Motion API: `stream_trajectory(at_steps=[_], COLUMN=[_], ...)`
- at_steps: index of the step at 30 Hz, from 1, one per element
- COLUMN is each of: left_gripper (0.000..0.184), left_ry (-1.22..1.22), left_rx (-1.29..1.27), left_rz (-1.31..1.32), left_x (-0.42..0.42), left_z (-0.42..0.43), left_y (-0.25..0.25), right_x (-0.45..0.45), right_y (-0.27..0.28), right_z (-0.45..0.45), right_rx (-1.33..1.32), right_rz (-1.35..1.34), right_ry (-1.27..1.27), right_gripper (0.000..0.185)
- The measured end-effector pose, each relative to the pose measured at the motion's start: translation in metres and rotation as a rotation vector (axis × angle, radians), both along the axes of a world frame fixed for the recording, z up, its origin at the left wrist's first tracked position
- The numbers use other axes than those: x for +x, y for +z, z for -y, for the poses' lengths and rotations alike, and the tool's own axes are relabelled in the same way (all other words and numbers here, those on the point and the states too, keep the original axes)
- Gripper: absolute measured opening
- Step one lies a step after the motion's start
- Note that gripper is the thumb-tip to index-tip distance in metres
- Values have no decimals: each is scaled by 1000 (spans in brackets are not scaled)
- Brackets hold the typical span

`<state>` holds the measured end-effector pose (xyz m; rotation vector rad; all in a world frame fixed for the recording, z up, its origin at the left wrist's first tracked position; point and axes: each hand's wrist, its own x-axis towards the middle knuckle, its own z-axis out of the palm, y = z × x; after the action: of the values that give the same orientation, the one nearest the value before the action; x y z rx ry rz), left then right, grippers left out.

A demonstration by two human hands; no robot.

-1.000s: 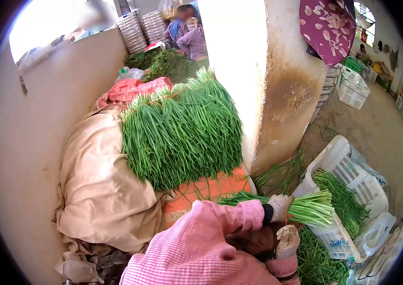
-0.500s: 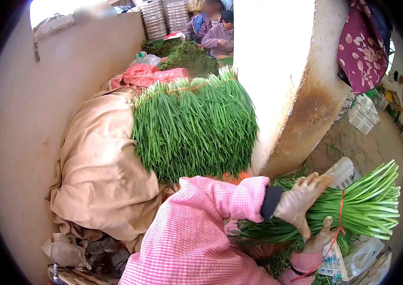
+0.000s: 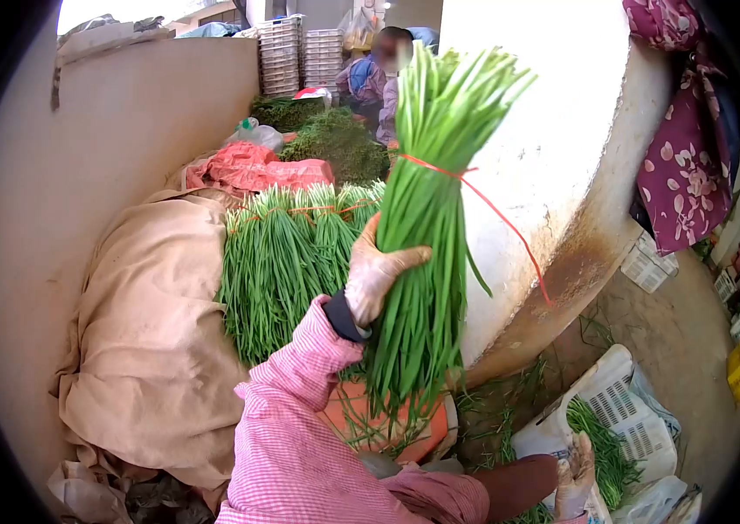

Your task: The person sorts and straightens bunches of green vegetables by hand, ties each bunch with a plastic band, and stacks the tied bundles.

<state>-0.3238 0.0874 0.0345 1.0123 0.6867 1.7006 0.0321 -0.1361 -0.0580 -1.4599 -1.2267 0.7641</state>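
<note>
My left hand [image 3: 380, 271], in a thin glove, is wrapped round a large green bunch [image 3: 426, 201] of long leafy stalks. The bunch stands upright, pale cut ends at the top, and a red tie [image 3: 440, 168] circles it with one long end hanging to the right. Behind it, more tied bunches [image 3: 287, 262] lie side by side on an orange surface [image 3: 431, 428]. Down at the lower right, my right hand [image 3: 575, 479] has its fingers apart and holds nothing, close to a white crate [image 3: 640, 419] with loose greens [image 3: 601, 454].
Beige cloth [image 3: 151, 341] covers a heap on the left, beside a wall. A white pillar [image 3: 544, 175] stands right of the bunch, with a flowered cloth [image 3: 688, 166] hanging beyond. Stacked crates [image 3: 281, 57] and a person [image 3: 374, 83] are at the back.
The tied bunch has gone from lying at the lower right to upright in the middle, lifted by my left hand. My right hand has come off it and is lower.
</note>
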Motion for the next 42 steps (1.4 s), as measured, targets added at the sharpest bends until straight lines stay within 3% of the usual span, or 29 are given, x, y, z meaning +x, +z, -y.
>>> stream_trajectory(at_steps=[1,3,4,5,6,7,9,10,12,14,15,18,20,22,24,25,26,27,28,29,30,32,33,34,35,36,39,42], left_gripper=[58,72,85,100,109,106,95,90,84,82,82,68,60,52,47,45,43,42,41,41,35,34,29,26,22,19,17,21], left_ry=[101,109,141,276,503,307,75,9,48,-29,-252,-724,-1014,-1262,-1418,-1446,-1443,-1377,-1202,-1147,-868,-639,-393,-210,47,78,522,790], left_rx=[-24,-188,-213,-438,-646,-730,-873,-922,-923,-943,-967,-733,-471,-159,127,238,336,383,419,352,323,19,-4,-152,-91,-342,-485,-575], left_rz=[-20,-65,-108,-282,-838,-1096,-1532,-1638,-1783,-1825,-1758,-1822,-1910,-1992,-2040,-2043,-2032,-1974,-1732,-1731,-1501,-1309,-1182,-1126,-899,-622,-98,-158], left_x=[-14,-60,-82,-92,-107,-108,-88,-72,-42,-10,4,53,93,135,173,190,206,217,221,233,230,215,209,182,162,128,21,-73], left_z=[-25,-101,-143,-160,-184,-181,-166,-152,-134,-101,-81,-31,0,24,40,45,46,44,41,39,41,39,24,25,-12,-10,-44,-69], left_y=[6,-11,-30,-43,-73,-99,-176,-209,-273,-285,-279,-285,-290,-294,-295,-295,-293,-292,-282,-269,-263,-216,-228,-200,-251,-219,-215,-232], right_x=[13,34,37,38,38,37,30,28,28,28,27,32,71,72,87,91,95,92,91,90,93,94,93,93,94,97,106,120], right_y=[-21,-58,-64,-68,-68,-67,-70,-76,-85,-78,-76,-66,-102,-61,-56,-62,-74,-76,-81,-85,-92,-98,-98,-102,-106,-111,-120,-132], right_z=[5,16,22,27,30,33,42,42,53,65,68,94,144,180,231,258,272,270,266,257,247,227,219,210,202,199,187,183], right_rx=[-77,-72,-81,-91,-103,-115,-192,-191,-237,-270,-268,-295,-163,-256,-310,-265,-289,-314,-317,-314,-303,-283,-281,-278,-275,-275,-297,-340], right_rz=[70,99,105,81,54,55,-405,-415,-6,-78,-157,-82,43,543,485,2,-25,40,72,82,75,65,68,69,65,57,50,49], right_ry=[-45,-124,-125,-80,-36,-40,-165,-171,-127,-118,-101,-185,-298,-362,-512,-659,-727,-759,-760,-745,-713,-673,-659,-644,-631,-617,-630,-676], right_gripper=[80,40,40,42,45,45,43,43,40,40,39,35,29,27,30,29,29,29,29,28,28,28,27,27,27,27,26,25])
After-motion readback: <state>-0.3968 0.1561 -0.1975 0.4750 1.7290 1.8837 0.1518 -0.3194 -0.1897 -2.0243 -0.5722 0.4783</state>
